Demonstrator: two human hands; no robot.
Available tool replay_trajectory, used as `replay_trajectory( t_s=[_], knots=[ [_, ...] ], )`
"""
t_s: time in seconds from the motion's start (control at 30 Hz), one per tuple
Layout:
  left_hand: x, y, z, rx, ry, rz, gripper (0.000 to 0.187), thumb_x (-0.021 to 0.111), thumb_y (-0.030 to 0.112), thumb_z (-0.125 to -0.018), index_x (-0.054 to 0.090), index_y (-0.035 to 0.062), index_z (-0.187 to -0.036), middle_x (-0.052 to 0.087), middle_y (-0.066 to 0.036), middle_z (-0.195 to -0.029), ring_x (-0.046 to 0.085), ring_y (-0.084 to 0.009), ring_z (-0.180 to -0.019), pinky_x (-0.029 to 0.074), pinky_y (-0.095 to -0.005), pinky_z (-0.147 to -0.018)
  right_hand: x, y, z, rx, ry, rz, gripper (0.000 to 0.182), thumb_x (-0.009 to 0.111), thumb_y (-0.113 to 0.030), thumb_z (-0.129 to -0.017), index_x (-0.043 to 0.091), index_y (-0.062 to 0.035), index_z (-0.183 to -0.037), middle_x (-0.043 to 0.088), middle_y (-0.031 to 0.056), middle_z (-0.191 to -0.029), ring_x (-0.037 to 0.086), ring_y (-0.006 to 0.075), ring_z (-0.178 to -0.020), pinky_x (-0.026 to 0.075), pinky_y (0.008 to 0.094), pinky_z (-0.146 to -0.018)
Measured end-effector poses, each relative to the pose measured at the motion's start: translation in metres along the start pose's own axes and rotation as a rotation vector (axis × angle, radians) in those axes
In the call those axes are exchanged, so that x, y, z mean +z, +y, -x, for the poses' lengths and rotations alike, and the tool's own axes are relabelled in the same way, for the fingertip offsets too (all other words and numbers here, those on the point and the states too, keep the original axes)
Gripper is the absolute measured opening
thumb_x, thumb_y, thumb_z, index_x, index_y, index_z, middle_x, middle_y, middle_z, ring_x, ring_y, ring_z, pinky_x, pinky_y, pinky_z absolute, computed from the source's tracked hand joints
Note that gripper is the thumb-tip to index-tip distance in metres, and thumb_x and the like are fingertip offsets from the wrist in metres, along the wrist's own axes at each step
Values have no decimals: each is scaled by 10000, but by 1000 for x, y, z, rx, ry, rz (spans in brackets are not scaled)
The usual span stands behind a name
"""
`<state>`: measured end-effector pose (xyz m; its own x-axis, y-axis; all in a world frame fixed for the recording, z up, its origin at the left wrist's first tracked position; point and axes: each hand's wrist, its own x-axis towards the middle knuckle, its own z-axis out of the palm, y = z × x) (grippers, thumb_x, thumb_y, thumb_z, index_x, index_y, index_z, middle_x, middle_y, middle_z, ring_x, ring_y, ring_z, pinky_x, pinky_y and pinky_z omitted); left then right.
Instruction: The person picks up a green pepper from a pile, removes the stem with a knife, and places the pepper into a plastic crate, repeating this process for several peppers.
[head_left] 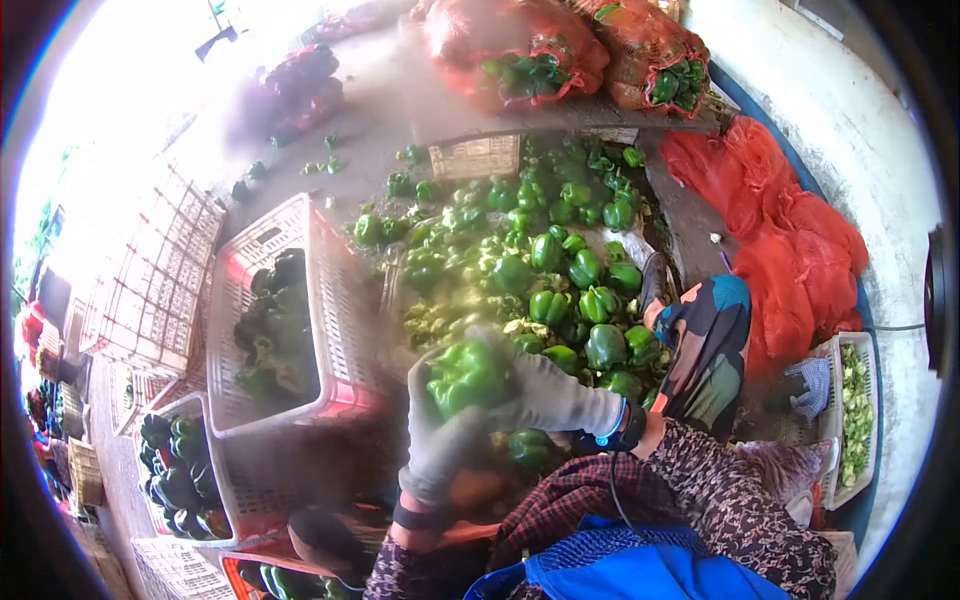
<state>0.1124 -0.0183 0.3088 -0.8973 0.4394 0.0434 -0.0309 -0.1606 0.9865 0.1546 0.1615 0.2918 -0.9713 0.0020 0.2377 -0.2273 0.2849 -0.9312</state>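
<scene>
A green bell pepper (463,380) is held up between both of my grey-gloved hands. My left hand (432,450) curls around its left and lower side, fingers closed on it. From the right, my right hand (560,390) presses against the same pepper; its fingertips are blurred and partly hidden behind it. Just beyond my hands lies a large heap of green bell peppers (600,303), mixed with pale green trimmings (440,322). Left of my hands stands a white plastic crate (337,300) with dark green peppers (275,330) inside.
Red mesh sacks (515,45) of peppers stand at the back. Loose red netting (770,230) lies along the right wall. A narrow crate of pale pieces (853,410) is at far right. More crates (150,270) line the left side, one holding peppers (180,475).
</scene>
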Motion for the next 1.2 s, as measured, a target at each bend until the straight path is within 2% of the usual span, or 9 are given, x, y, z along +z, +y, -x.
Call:
replay_trajectory(
  t_s=[0.4, 0.47, 0.5, 0.53, 0.6, 0.73, 0.8, 0.93, 1.2],
  knots=[
    [-30, -22, -3, -386, -196, 426, 772, 889, 333, -711, 551, 9, -1324, 656, -76, -1205, 655, -169, -1052, 533, -314, -930, -32, -28, 0, 717, -395, -689, 762, 736, -318, -878, 391, -38, -1497, 610, 24, -1186, 585, 117, -1054, 521, 284, -890],
    [-47, -26, -15, -371, -198, 518, 803, 881, 383, -718, 535, 13, -1341, 648, -74, -1180, 660, -178, -1037, 547, -320, -904, -17, -14, -6, 591, -265, -713, 888, 708, -348, -882, 251, -90, -1598, 647, 45, -942, 552, 107, -566, 458, 254, -481],
    [-60, -38, -14, -309, -116, 535, 788, 826, 472, -777, 528, 22, -1351, 647, -80, -1166, 667, -187, -1005, 563, -313, -853, -5, -10, -7, 563, -122, -822, 869, 702, -338, -893, 249, -97, -1594, 635, 39, -954, 548, 103, -579, 448, 251, -482],
    [-54, -51, -10, -76, 276, 456, 707, 709, 547, -880, 542, 37, -1341, 653, -90, -1178, 668, -195, -982, 564, -309, -831, -11, -1, -20, 748, -381, -929, 747, 712, -347, -898, 391, -53, -1506, 598, 48, -1261, 599, 127, -1069, 530, 314, -916],
    [-81, -37, -26, -58, 186, 884, 623, 627, 525, -958, 531, 56, -1356, 641, -91, -1224, 652, -203, -1034, 560, -335, -853, 26, -19, -41, 430, -120, -801, 703, 719, -352, -902, 428, -59, -1471, 600, 62, -1256, 610, 140, -1082, 533, 321, -914],
    [-147, -35, -31, 392, 496, -444, 636, 646, 470, -960, 469, 79, -1429, 581, -105, -1315, 601, -228, -1150, 552, -377, -907, 81, -40, -170, -448, 122, 222, 924, 881, -236, -807, 312, -57, -1513, 645, 195, -1198, 655, 278, -1084, 540, 415, -950],
    [-130, 9, -25, 257, 448, 372, 662, 694, 258, -936, 397, 93, -1504, 543, -90, -1347, 587, -227, -1135, 539, -374, -945, 104, -64, -232, -551, 148, 166, 1020, 844, -420, -823, 295, 77, -1523, 643, 236, -1213, 686, 319, -1025, 577, 391, -917],
    [-118, 38, -21, 65, 528, 289, 827, 713, -82, -806, 376, 126, -1533, 516, -41, -1356, 558, -174, -1152, 506, -324, -984, 109, -73, -225, -519, -241, 475, 875, 704, -524, -918, 393, 63, -1489, 721, 185, -938, 704, 261, -781, 604, 338, -765],
    [-84, 4, -36, 492, 245, -733, 776, 798, -9, -710, 458, 20, -1408, 488, -132, -1354, 514, -267, -1265, 399, -389, -1111, 99, 0, -109, -139, 5, 187, 511, 650, -290, -892, 559, -45, -1331, 687, 261, -854, 695, 429, -813, 568, 482, -740]
  ],
)
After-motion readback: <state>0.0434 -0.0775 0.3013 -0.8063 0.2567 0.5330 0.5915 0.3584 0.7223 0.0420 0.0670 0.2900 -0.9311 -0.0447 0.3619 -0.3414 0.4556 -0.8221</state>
